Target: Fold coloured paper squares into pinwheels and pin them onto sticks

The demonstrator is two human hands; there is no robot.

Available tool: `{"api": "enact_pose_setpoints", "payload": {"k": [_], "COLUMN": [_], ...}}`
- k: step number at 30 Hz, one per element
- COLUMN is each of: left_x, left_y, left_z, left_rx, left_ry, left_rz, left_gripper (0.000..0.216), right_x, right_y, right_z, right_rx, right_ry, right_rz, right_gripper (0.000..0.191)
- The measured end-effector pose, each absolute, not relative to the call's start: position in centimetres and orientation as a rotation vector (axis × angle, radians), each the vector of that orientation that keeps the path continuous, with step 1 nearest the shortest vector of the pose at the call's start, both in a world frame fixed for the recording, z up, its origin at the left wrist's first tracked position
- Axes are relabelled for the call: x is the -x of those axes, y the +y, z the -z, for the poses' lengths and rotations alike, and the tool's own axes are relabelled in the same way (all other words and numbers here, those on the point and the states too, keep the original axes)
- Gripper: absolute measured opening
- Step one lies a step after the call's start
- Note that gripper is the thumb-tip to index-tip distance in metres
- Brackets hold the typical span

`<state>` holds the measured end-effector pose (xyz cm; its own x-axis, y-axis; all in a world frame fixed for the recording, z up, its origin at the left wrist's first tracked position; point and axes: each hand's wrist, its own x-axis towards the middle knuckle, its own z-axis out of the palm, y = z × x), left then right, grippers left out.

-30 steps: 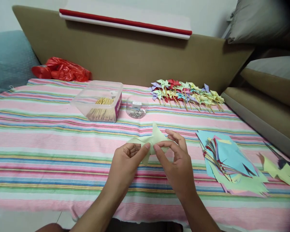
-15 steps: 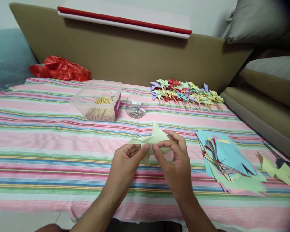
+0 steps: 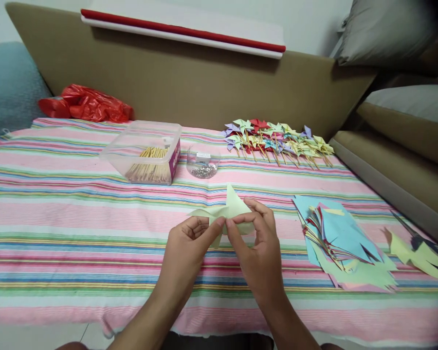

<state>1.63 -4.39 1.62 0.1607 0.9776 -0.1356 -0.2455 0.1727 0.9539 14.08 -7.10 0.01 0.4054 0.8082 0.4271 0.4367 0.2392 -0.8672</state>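
Above the striped cloth I hold a pale green paper pinwheel (image 3: 235,205) with its points folded toward the middle. My left hand (image 3: 190,239) is closed on its left side, the thumb pressed near the centre. My right hand (image 3: 258,238) pinches it from the right, thumb and index finger meeting close to the left thumb. Whatever lies under the fingertips at the centre is hidden. Beyond the hands stands a clear round dish (image 3: 203,170) of small metal pins with a small white box in it.
A clear plastic box (image 3: 140,141) holds thin wooden sticks (image 3: 151,165). Finished pinwheels on sticks (image 3: 277,141) lie at the back right. To the right are cut coloured papers (image 3: 345,243), a yellow paper piece (image 3: 419,255) and dark scissors (image 3: 418,238). A red plastic bag (image 3: 89,104) rests back left.
The whole view has shifted slightly, so things sit a little further left. Both hands keep their hold on the pinwheel, with thumbs still together at its centre.
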Motion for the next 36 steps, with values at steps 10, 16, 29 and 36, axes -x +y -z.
{"api": "enact_pose_setpoints", "payload": {"k": [10,16,29,36], "left_x": [-0.3,0.3,1.3,1.5], "left_y": [-3.5,-3.1,-2.9,-2.9], "left_z": [-2.0,-2.1,-3.8,-3.6], "left_rx": [-0.894,-0.974,-1.441,-1.469], "left_ry": [0.928,0.937,0.979,0.968], "left_rz": [-1.048,-0.961,-0.801,-0.716], "left_gripper": [0.029,0.027,0.028,0.024], "right_x": [-14.8,-15.2,-16.6,-16.7], "right_y": [-7.4,-7.5,-7.4,-7.6], "right_z": [-1.0,-1.0,-2.5,-1.8], "right_rx": [1.317,1.304,1.24,1.317], "right_ry": [-1.5,-1.526,-1.121,-1.018], "right_rz": [-0.282,-0.326,-1.249,-1.343], "right_gripper": [0.009,0.006,0.032,0.047]}}
